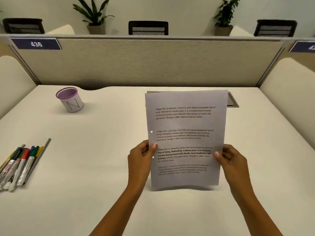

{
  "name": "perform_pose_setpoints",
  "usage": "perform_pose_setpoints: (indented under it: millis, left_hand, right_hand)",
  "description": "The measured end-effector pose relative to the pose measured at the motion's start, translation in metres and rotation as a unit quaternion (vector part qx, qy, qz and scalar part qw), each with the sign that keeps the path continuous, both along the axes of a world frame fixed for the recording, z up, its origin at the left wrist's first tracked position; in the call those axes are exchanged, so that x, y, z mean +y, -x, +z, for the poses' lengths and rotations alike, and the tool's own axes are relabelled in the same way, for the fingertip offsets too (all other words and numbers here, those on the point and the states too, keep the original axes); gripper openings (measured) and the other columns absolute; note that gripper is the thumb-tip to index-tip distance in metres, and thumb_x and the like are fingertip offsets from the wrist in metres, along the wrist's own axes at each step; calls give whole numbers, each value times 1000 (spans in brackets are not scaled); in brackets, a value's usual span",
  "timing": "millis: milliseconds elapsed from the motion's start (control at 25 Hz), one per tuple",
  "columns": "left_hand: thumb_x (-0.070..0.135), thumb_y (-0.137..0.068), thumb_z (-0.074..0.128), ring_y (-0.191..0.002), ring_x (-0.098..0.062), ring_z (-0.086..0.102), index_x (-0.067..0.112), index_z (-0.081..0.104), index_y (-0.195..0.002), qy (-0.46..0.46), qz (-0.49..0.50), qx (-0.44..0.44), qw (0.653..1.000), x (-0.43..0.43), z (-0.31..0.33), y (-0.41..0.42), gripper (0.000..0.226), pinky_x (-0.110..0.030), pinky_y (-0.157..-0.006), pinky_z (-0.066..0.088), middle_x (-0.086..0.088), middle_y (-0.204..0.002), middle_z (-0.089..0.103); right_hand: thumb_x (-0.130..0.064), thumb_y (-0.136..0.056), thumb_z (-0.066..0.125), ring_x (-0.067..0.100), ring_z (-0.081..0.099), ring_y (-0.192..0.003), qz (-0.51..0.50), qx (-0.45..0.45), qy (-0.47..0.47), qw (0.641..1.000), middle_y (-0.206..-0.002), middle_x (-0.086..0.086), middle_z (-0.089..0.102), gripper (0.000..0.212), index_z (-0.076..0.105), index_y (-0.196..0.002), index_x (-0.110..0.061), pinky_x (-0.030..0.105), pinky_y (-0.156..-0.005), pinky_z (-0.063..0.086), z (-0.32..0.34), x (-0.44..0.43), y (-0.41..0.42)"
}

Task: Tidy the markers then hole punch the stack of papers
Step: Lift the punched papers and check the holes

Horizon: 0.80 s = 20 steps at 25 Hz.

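Note:
I hold a stack of papers [185, 126] upright on the white desk, its bottom edge resting on the surface. Printed text faces me and two punched holes show near its left edge. My left hand [141, 155] grips the left edge and my right hand [233, 159] grips the right edge. Several markers [20, 164] lie side by side at the desk's left edge, beside a grey pencil. A purple mesh pen cup [69, 99] stands at the back left. No hole punch is visible.
A grey cable tray lid [232, 101] is set into the desk behind the papers. A beige partition wall [153, 62] closes the back, with cream side panels left and right. Chairs and potted plants stand beyond the partition.

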State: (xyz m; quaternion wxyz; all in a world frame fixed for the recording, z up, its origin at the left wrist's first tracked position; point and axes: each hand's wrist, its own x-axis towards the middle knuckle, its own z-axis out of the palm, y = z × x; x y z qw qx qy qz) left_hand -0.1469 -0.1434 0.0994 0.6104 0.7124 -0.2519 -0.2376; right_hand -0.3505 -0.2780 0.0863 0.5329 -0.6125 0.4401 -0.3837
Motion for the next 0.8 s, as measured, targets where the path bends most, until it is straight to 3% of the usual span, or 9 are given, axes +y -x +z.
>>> perform_pose_setpoints:
  millis: [160, 360, 480, 640, 800]
  left_hand:
    - [22, -91, 59, -78, -3, 68, 31, 67, -91, 69, 8, -67, 995, -9, 12, 11, 12, -11, -63, 52, 13, -89, 73]
    - [19, -90, 59, -77, -3, 65, 28, 66, -88, 157, 12, -65, 985, -22, 10, 25, 11, -11, -64, 51, 18, -87, 71]
    - [14, -92, 57, -81, -3, 65, 31, 63, -88, 159, 23, -46, 986, -23, -11, 36, 18, -14, -66, 53, 18, -88, 70]
    - [11, -92, 55, -90, -4, 64, 28, 64, -93, 105, 57, -8, 993, -21, -42, 51, 19, -29, -80, 58, 15, -92, 70]
    - [15, -92, 55, -91, -5, 64, 35, 65, -92, 127, 59, -17, 990, -25, -37, 53, 23, -18, -73, 57, 17, -93, 70]
  right_hand:
    - [-4, -90, 60, 6, 69, -85, -21, -43, 48, 998, -91, -9, 74, 17, 65, -94, -20, 11, -71, 53, 13, -5, 6]
    - [-3, -91, 59, 6, 66, -83, -42, -108, 107, 987, -89, -8, 72, 16, 63, -89, -18, 10, -74, 51, 19, -12, 16]
    - [-1, -90, 59, 4, 64, -80, -62, -91, 102, 989, -85, -10, 70, 21, 62, -85, -21, 10, -73, 50, -3, -8, 19]
    - [-2, -91, 60, 3, 62, -76, -89, -36, 70, 993, -80, -16, 69, 27, 61, -80, -28, 8, -72, 49, -35, -1, 19]
    - [-10, -93, 58, 3, 65, -83, -101, -40, 101, 989, -89, -15, 71, 22, 61, -86, -31, 8, -73, 51, -33, -4, 22]
